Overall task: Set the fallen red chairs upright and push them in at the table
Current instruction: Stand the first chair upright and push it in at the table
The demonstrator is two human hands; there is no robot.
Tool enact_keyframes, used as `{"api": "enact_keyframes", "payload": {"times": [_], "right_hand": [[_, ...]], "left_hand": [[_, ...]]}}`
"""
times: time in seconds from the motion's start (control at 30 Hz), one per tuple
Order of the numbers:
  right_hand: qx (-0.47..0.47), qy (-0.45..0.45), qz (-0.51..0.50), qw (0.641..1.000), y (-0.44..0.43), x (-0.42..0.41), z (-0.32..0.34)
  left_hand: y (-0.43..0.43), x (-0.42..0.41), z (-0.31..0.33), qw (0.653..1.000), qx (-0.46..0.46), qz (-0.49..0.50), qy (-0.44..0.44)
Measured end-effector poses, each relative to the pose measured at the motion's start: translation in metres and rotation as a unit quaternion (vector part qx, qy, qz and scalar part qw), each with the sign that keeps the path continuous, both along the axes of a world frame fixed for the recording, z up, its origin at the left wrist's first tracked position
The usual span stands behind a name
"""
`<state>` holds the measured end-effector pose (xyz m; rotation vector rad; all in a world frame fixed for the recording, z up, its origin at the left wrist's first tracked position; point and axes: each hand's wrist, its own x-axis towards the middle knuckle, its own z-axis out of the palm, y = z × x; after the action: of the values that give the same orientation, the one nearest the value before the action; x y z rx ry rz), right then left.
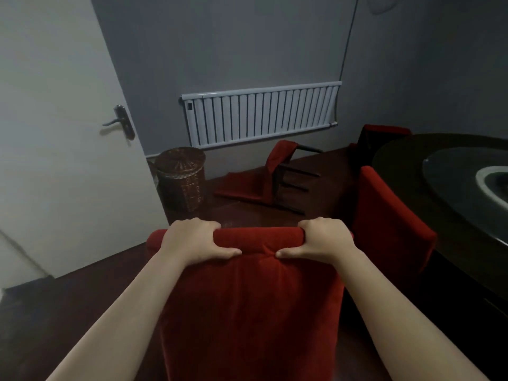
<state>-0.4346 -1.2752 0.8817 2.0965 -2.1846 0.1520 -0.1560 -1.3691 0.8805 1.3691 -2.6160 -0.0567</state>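
Observation:
A red fabric-covered chair (253, 303) stands right in front of me with its back toward me. My left hand (192, 240) grips the left end of its top edge, fingers over the far side and thumb on the near side. My right hand (324, 240) grips the right end the same way. A second red chair (390, 221) stands upright at the dark round table (398, 158) on the right. Another red chair (264, 177) lies tipped over on the floor below the radiator, its dark legs pointing right. A further red chair (384, 136) shows behind the table.
A brown wicker basket (181, 177) stands by the wall beside the white door (63, 133). A white radiator (261, 114) hangs on the grey wall. A glass turntable (453, 174) lies on the table. Dark wood floor lies between the chairs.

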Motion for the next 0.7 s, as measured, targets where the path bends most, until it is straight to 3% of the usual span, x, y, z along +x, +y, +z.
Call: {"api": "enact_keyframes", "payload": {"times": [0.17, 0.37, 0.7], "right_hand": [[-0.019, -0.026, -0.059, 0.998, 0.014, -0.029, 0.0], [-0.048, -0.044, -0.15, 0.986, 0.058, -0.074, -0.004], [-0.086, -0.064, -0.318, 0.942, 0.14, -0.115, -0.02]], "left_hand": [[-0.019, -0.043, 0.014, 0.995, -0.046, -0.07, -0.051], [-0.016, -0.115, 0.027, 0.978, -0.111, -0.168, -0.048], [0.012, -0.216, 0.044, 0.938, -0.176, -0.294, -0.051]]}}
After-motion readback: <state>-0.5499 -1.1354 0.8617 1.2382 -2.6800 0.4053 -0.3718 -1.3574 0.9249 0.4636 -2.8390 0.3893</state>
